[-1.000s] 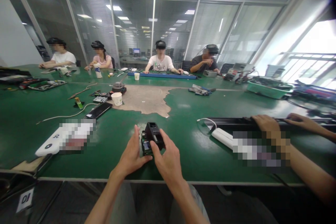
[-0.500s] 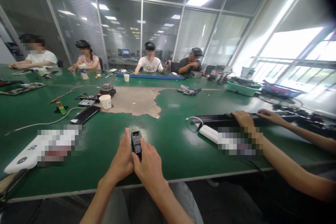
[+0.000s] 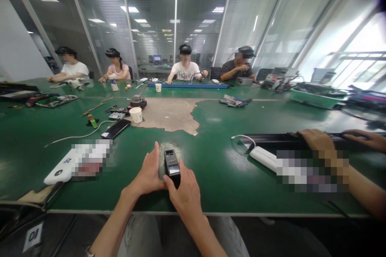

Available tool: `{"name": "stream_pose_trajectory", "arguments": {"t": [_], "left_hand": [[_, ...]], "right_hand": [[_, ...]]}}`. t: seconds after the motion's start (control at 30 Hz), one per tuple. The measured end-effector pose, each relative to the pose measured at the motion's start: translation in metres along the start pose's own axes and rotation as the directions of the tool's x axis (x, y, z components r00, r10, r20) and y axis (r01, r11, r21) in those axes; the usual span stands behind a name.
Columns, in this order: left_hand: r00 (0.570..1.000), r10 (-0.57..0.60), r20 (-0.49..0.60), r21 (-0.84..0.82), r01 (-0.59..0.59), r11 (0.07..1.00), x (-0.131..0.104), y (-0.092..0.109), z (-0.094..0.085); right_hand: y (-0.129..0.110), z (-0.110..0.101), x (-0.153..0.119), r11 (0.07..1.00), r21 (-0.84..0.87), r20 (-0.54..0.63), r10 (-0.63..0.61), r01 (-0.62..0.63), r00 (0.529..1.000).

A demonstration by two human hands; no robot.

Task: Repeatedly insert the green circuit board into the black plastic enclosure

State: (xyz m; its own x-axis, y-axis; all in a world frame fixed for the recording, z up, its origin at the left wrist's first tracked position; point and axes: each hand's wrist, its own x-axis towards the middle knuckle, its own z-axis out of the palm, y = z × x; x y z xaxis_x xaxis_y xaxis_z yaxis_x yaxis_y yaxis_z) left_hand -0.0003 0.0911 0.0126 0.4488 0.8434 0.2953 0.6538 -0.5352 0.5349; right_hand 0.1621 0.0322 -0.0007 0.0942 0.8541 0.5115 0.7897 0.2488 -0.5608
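A small black and grey device (image 3: 172, 164) with a little pale window on its top face stands near the front of the green table (image 3: 214, 172). My right hand (image 3: 185, 188) grips it from the right, thumb at its near side and fingers along its right side. My left hand (image 3: 150, 170) is to the left of the device, fingers raised and thumb stretched towards the right thumb. A gap shows between the left fingers and the device, and that hand holds nothing.
A white device (image 3: 60, 166) and a black phone-like slab (image 3: 116, 128) lie left. A paper cup (image 3: 136, 115) stands beyond. At right, another person's hands rest on a long black part (image 3: 271, 139), behind a white bar (image 3: 262, 158). Several people sit across the table.
My left hand has come away from the device and its fingers have spread. The right hand still grips it. The view has turned, shifting the scene to the right in the picture.
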Motion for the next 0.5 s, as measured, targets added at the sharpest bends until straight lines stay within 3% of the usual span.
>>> {"name": "stream_pose_trajectory", "arguments": {"t": [0.13,0.3,0.5], "left_hand": [[0.999,0.006,-0.050,-0.017,-0.006,1.000,-0.002,0.001,0.004],[0.999,0.019,-0.036,-0.035,-0.021,0.999,-0.002,0.001,0.005],[0.999,0.037,-0.006,0.021,-0.037,0.999,-0.003,0.004,0.004]], "right_hand": [[-0.005,-0.001,0.000,0.999,-0.013,0.008,0.042,-0.042,0.999],[-0.014,-0.005,0.004,0.995,0.034,-0.009,0.099,-0.099,0.995],[-0.013,-0.029,0.018,0.979,0.179,-0.114,0.116,-0.095,0.987]]}}
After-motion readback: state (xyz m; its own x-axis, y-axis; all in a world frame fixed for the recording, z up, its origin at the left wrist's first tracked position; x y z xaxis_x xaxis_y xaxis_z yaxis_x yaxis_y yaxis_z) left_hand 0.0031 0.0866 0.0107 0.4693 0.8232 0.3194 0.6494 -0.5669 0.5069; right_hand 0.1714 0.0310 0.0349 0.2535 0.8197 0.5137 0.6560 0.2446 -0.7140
